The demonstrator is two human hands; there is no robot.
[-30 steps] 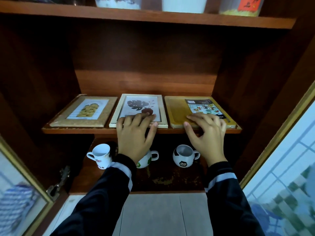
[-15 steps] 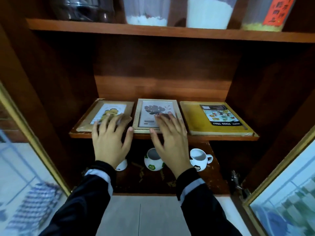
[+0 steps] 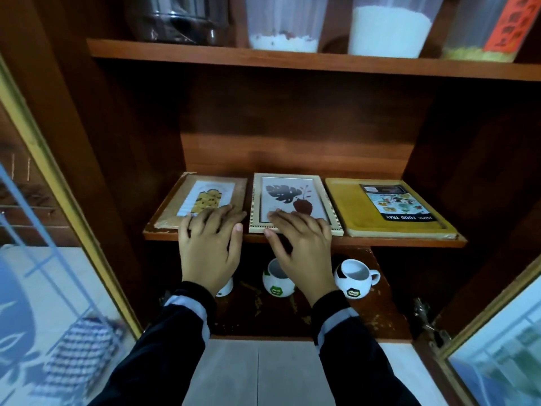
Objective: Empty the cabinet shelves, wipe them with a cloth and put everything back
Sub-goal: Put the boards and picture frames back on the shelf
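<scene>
Wooden middle shelf (image 3: pixel 409 242) carried three flat things in a row. The left hand (image 3: pixel 209 253) lay flat, fingers spread, on the near edge of the brown picture frame (image 3: pixel 205 197). The right hand (image 3: pixel 301 253) pressed on the near edge of the white picture frame (image 3: pixel 292 194) just beside it, fingers straight and a little apart, thumb at the front rim. Right of that hand lay the yellow food tray (image 3: pixel 357 212), touched by neither hand. Below the wrists stood two white mugs: a green-badged mug (image 3: pixel 276 284), partly hidden by the right hand, and a football mug (image 3: pixel 355 278). Above the hands, jars (image 3: pixel 389 27) lined the upper shelf.
</scene>
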